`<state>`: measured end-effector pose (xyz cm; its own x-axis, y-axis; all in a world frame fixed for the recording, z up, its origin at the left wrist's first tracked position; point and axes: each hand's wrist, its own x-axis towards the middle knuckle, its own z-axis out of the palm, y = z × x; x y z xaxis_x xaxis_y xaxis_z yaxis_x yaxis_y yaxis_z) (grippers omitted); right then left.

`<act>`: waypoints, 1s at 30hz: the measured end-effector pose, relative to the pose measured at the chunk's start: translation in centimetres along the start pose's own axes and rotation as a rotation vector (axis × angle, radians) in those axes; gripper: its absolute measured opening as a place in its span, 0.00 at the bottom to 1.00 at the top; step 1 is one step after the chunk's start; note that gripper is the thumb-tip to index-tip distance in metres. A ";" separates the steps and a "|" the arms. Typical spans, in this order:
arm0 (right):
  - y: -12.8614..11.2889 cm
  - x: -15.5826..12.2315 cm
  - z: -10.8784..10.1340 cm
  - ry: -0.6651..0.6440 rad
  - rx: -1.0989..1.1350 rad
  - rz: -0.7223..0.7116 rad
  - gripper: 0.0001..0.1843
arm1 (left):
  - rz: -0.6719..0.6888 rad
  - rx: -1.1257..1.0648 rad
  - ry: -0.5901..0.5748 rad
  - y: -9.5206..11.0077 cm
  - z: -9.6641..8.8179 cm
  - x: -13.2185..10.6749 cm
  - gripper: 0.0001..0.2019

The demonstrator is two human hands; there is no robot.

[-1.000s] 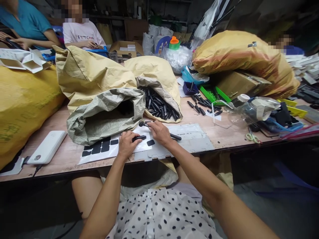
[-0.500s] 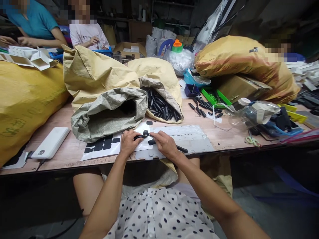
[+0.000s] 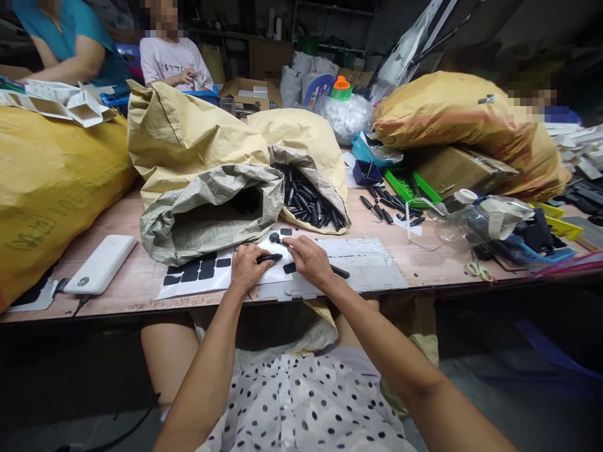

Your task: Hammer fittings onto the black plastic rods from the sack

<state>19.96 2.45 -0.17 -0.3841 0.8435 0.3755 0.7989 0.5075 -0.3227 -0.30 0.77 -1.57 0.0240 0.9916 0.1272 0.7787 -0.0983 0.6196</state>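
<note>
My left hand (image 3: 248,267) is closed around a short black rod-shaped part (image 3: 269,257) at the front of the wooden table (image 3: 117,220). My right hand (image 3: 308,258) is closed on a longer black tool (image 3: 340,272) whose round head (image 3: 274,237) sticks out past the fingers. Both hands rest on a white sheet (image 3: 207,279) carrying several black rounded stickers (image 3: 193,272). Just behind the hands lie two open sacks; the right sack (image 3: 306,150) is full of black rod parts (image 3: 308,201), the left sack (image 3: 207,207) gapes dark inside.
A white power bank (image 3: 101,263) lies at the left front. A big yellow sack (image 3: 51,182) fills the left. Loose black parts (image 3: 384,207), green trays (image 3: 407,185), a plastic bottle (image 3: 475,213) and scissors (image 3: 478,269) clutter the right. Two other people (image 3: 174,59) sit across the table.
Both hands shifted slightly on the sticker sheet. The tool's round head went from beside the left fingers back out past the right hand. The view drifted a little left.
</note>
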 end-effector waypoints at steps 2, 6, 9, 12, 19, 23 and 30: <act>0.9 1.3 0.3 0.000 -0.018 0.003 0.19 | -0.003 0.010 0.004 0.0 0.0 0.0 0.07; 2.6 3.3 1.4 -0.091 -0.075 -0.024 0.15 | -0.016 0.023 -0.007 0.0 -0.1 -0.1 0.08; 3.2 3.7 2.3 -0.116 -0.106 -0.034 0.15 | -0.012 0.008 -0.011 0.0 -0.1 -0.1 0.08; 3.3 3.6 2.8 -0.096 -0.111 -0.025 0.15 | 0.002 -0.006 -0.012 -0.2 -0.2 -0.3 0.08; 2.9 3.6 3.0 -0.103 -0.123 -0.007 0.16 | 0.010 -0.019 -0.020 -0.6 -0.4 -0.2 0.08; 2.7 3.7 2.9 -0.107 -0.127 0.003 0.15 | -0.008 -0.088 0.000 0.2 -1.0 -0.4 0.07; 2.4 3.9 2.7 -0.120 -0.143 0.007 0.14 | 0.010 -0.681 -0.677 2.9 -1.7 -8.1 0.14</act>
<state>19.09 7.40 -1.87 -0.4235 0.8663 0.2649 0.8564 0.4782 -0.1948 0.72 -7.71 0.47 0.5517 0.8079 -0.2071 0.2501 0.0766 0.9652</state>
